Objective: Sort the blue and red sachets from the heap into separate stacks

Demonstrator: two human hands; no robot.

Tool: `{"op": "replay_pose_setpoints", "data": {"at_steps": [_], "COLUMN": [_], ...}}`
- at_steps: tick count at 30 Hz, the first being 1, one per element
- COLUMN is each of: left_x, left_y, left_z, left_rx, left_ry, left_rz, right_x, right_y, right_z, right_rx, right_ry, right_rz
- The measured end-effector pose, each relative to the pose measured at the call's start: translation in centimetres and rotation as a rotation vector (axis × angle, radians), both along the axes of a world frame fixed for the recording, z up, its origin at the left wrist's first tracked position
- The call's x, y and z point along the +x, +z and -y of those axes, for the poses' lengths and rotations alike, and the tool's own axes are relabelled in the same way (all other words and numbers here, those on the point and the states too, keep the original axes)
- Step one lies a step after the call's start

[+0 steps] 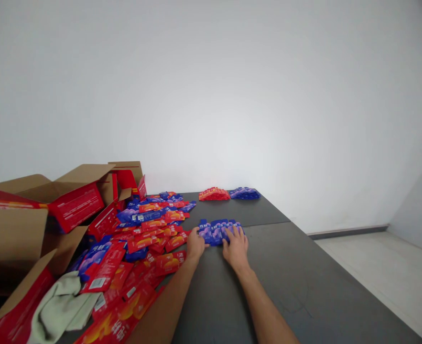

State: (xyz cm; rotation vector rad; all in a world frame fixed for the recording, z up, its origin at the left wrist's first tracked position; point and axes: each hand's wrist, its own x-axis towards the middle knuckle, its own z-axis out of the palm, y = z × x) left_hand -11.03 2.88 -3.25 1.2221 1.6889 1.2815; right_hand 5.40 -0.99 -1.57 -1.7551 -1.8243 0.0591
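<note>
A short overlapping row of blue snack pouches (217,231) with purple fruit pictures lies on the dark table in front of me. My left hand (195,243) is at the row's left end, its fingers and thumb closed around the edge of the leftmost pouch. Across the right end, my right hand (236,247) rests on top with its fingers spread, touching the pouches and covering part of them. Left of my left hand spreads a loose heap of red pouches (171,262) with orange fruit pictures, mixed with blue ones.
At the table's far edge stand a fanned stack of red pouches (214,194) and a stack of blue pouches (245,193). Open red cardboard boxes (76,205) crowd the left side. A pale green cloth (62,306) lies by them. A white wall (268,95) rises behind the table.
</note>
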Motion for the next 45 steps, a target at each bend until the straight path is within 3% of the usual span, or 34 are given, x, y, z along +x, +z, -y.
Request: {"op": "replay_pose_setpoints", "data": {"at_steps": [3,8,12,16,19,23,29,34,40,45], "left_x": [0.2,0.3,-0.1,-0.3,0.0,0.7,2.1,2.4,0.9,-1.7], "left_y": [0.3,1.2,1.1,0.1,-0.4,-0.5,-0.1,0.5,1.1,1.4], "left_z": [0.2,0.7,0.7,0.8,1.0,1.1,1.3,2.1,3.7,5.5], "left_rx": [-0.022,-0.004,0.033,0.114,0.151,0.208,0.143,0.109,0.149,0.129], "left_ry": [-0.062,-0.138,-0.19,-0.368,-0.418,-0.416,-0.327,-0.331,-0.282,-0.18], "left_rz": [-0.294,-0.557,-0.757,-0.793,-0.77,-0.779,-0.833,-0.869,-0.911,-0.971], "right_x": [0.6,0.6,0.5,0.5,0.5,0.7,1.0,0.7,-1.0,-4.1], "right_y": [-0.9,-1.8,-1.9,-1.9,-1.9,-1.9,-2.2,-2.0,-1.5,-1.0], "right_z": [-0.2,-0.4,-0.5,-0.7,-0.8,-0.9,-1.2,-1.0,-0.4,0.7], "right_rx": [-0.121,-0.226,-0.246,-0.262,-0.267,-0.271,-0.256,-0.222,-0.063,-0.026], "right_ry": [-0.012,0.009,-0.001,-0.017,-0.023,-0.027,-0.043,-0.051,-0.019,0.071], "right_rz": [0.024,0.068,0.08,0.078,0.084,0.085,0.083,0.088,0.107,0.124]}}
